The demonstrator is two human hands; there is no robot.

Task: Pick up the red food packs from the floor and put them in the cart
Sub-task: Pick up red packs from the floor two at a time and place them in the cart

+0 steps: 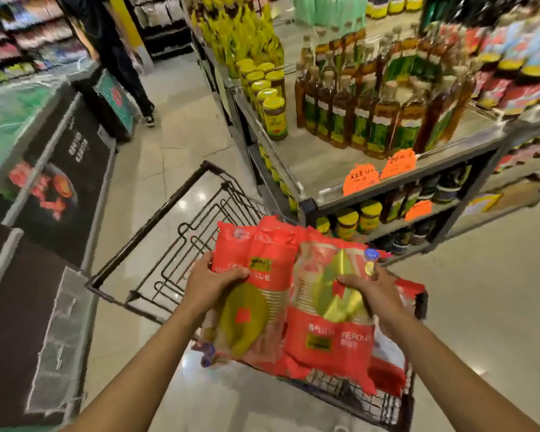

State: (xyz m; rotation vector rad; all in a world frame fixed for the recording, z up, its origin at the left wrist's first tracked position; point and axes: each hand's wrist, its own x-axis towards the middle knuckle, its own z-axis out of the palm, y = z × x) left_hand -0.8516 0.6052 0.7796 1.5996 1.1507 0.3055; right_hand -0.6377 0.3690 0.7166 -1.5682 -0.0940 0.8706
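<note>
Item: red food packs [293, 294], two showing, held side by side above the near end of the black wire cart [175, 244]. Left hand [214, 282] clamped on the left pack; right hand [373, 291] clamped on the right one. Status: lifted off the floor, release into the cart apparently outstanding. No further packs visible on the floor [175, 120].

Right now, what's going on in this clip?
A person in a supermarket aisle holds two red food packs over a black wire cart. The left hand grips the left pack, the right hand the right pack. Both packs sit over the cart's near end, not yet released. More red packaging shows beneath them by the right rim. A shelf of bottles stands just beyond, and another person stands up the aisle.
</note>
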